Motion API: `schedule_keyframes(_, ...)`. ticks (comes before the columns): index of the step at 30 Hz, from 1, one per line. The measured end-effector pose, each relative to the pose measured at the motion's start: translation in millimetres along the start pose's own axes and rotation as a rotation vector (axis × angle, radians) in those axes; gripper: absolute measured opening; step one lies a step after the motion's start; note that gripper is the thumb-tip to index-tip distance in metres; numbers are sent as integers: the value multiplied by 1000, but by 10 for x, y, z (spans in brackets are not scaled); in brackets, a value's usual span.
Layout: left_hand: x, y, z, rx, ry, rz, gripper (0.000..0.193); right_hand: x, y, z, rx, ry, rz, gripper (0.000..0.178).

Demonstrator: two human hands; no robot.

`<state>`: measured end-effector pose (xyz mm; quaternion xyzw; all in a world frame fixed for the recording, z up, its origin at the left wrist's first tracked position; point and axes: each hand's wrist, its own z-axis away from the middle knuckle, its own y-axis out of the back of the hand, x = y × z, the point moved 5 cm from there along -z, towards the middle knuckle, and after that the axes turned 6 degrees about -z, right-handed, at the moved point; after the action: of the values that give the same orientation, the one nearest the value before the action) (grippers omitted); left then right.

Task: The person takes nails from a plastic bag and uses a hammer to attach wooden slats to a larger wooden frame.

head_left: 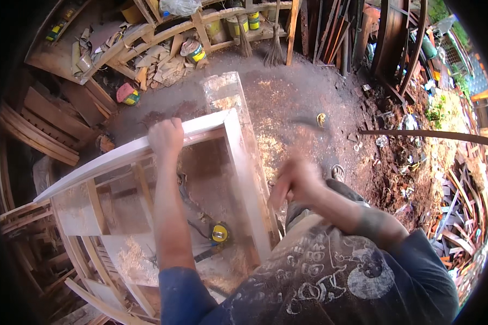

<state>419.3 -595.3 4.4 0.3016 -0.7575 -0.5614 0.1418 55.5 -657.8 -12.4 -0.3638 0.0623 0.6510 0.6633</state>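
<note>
A pale wooden frame (pixel 238 157) lies at an angle in front of me, its corner pointing away. My left hand (pixel 166 135) is closed over its far rail, a little left of that corner. Near the right side rail, my right hand (pixel 299 181) is raised and smeared by motion. It is closed round what looks like a hammer (pixel 310 124), whose dark head is a blurred streak beyond the fist. Through the frame's opening I see a yellow and black tape measure (pixel 220 233) on a board strewn with shavings.
A dusty plank (pixel 225 86) juts beyond the frame's corner. Paint tins (pixel 193 51), wood scraps (pixel 162 67) and brooms (pixel 275 51) stand along the far side. Debris and offcuts (pixel 463 211) are heaped at the right. My foot (pixel 338 172) is on the dirt floor.
</note>
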Motion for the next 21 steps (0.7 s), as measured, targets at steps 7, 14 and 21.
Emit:
schedule_keyframes(7,-132,57,41,-13,-3,-11,48,-888,986,-81,235,147,30,36)
schedule_keyframes(14,-5,48,-21,-60,27,23,48,-37,-77,14,-171,172,385,33)
schedule_keyframes(21,-130,89,62,-33,-32,-58,46,-1144,1197,-147,234,320,-35,37)
